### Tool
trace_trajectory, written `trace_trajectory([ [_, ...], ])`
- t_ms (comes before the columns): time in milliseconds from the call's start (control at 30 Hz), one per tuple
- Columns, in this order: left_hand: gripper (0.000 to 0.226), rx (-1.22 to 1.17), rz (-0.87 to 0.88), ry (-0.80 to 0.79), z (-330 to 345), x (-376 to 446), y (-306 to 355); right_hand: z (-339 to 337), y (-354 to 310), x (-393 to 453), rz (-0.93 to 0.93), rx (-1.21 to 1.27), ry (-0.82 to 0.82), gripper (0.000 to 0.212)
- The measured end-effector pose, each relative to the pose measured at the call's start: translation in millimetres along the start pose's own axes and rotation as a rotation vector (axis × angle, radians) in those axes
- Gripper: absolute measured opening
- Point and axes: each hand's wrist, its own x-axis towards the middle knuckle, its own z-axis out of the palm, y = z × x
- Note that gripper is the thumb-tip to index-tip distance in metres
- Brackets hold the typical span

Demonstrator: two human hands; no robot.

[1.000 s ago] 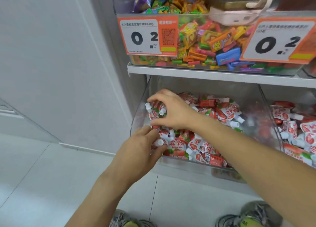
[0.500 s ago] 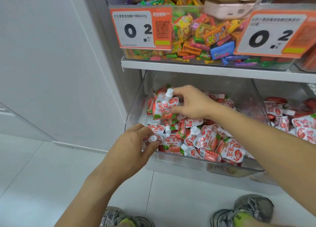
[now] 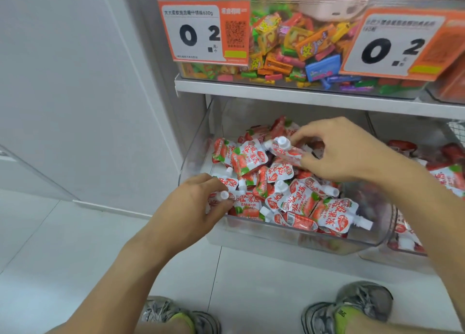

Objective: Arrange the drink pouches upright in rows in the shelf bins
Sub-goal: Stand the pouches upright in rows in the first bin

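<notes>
Mid-sorting: the right hand (image 3: 337, 150) pinches one pouch (image 3: 285, 150) at center frame above the jumbled bin (image 3: 314, 240), while the left hand (image 3: 193, 205) grips a capped pouch (image 3: 222, 195) at the bin's lower-left corner. Next, probably standing both upright.

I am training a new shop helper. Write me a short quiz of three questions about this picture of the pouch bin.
1. True or false: the pouches in the clear bin already stand in neat rows.
2. What does the right hand hold? A) a price tag B) a pouch with a white cap C) nothing
3. Fill in: the left hand works at the bin's front ____ corner.

Key: 1 false; 2 B; 3 left.
</notes>
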Motion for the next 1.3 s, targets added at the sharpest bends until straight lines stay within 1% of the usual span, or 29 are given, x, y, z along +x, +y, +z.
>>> trace_trajectory([
  [33,0.024,0.000,0.011,-0.014,-1.2,-0.1,-0.5,-0.9,-1.5,-4.0,0.007,-0.054,-0.008,0.039],
  [100,0.027,-0.004,0.017,-0.025,-2.4,-0.4,-0.4,5.8,-3.6,-9.0,-0.008,-0.171,-0.044,0.058],
  [133,0.029,-0.002,0.017,-0.027,-2.4,0.0,-0.1,12.9,-5.4,-9.2,-0.027,-0.197,-0.075,0.066],
  [167,0.030,0.002,0.016,-0.028,-2.3,0.3,0.7,21.1,-8.3,-9.1,-0.054,-0.207,-0.111,0.070],
  [233,0.030,0.003,0.015,-0.033,-3.2,0.5,2.1,37.5,-11.9,-6.4,-0.113,-0.252,-0.150,0.068],
  [333,0.024,-0.011,-0.008,-0.029,-5.9,-0.1,1.0,40.7,-21.8,7.2,-0.159,-0.397,-0.152,0.059],
  [367,0.022,-0.012,-0.019,-0.024,-6.6,-0.6,0.2,37.4,-27.9,14.3,-0.191,-0.387,-0.156,0.053],
  [400,0.021,-0.012,-0.032,-0.025,-7.0,-0.9,-0.4,34.2,-34.8,23.0,-0.239,-0.318,-0.172,0.045],
  [467,0.020,-0.010,-0.046,-0.029,-7.6,-0.8,-0.8,31.4,-49.9,44.7,-0.332,-0.050,-0.196,0.025],
  [500,0.019,-0.006,-0.052,-0.030,-8.1,-0.6,-0.3,33.6,-57.3,57.7,-0.364,0.071,-0.215,0.019],
  [533,0.018,-0.001,-0.057,-0.032,-8.6,-0.2,0.0,38.6,-64.4,71.5,-0.382,0.140,-0.241,0.021],
  [567,0.017,0.003,-0.060,-0.034,-8.9,0.5,0.3,45.5,-70.0,84.9,-0.390,0.156,-0.277,0.025],
  [733,0.015,-0.002,-0.044,-0.028,-6.9,0.9,-1.9,92.2,-65.8,130.5,-0.353,-0.026,-0.582,0.051],
  [800,0.014,-0.007,-0.030,-0.008,-4.1,-0.4,-4.3,107.0,-59.3,133.9,-0.347,-0.093,-0.634,0.054],
  [867,0.011,-0.028,-0.032,-0.001,-2.5,-0.7,-6.2,120.9,-55.4,134.0,-0.346,-0.152,-0.633,0.057],
  [967,0.008,-0.024,-0.030,-0.003,-1.3,1.5,-8.3,134.5,-60.4,131.9,-0.333,-0.263,-0.643,0.070],
  [1000,0.008,-0.019,-0.028,-0.005,-1.5,2.4,-8.1,136.1,-62.7,130.9,-0.330,-0.287,-0.649,0.072],
  [1067,0.008,-0.008,-0.032,-0.007,-1.7,3.7,-7.0,134.8,-65.6,128.2,-0.329,-0.303,-0.644,0.063],
  [1133,0.007,0.016,-0.036,0.007,-1.0,4.0,-4.8,129.7,-65.7,126.2,-0.315,-0.255,-0.632,0.052],
  [1200,0.004,0.066,-0.046,0.058,0.1,3.1,-4.6,124.6,-65.8,123.2,-0.315,-0.201,-0.615,0.049],
  [1300,0.004,0.151,-0.080,0.139,0.5,1.9,-7.3,112.7,-69.1,119.6,-0.331,-0.076,-0.507,0.048],
])
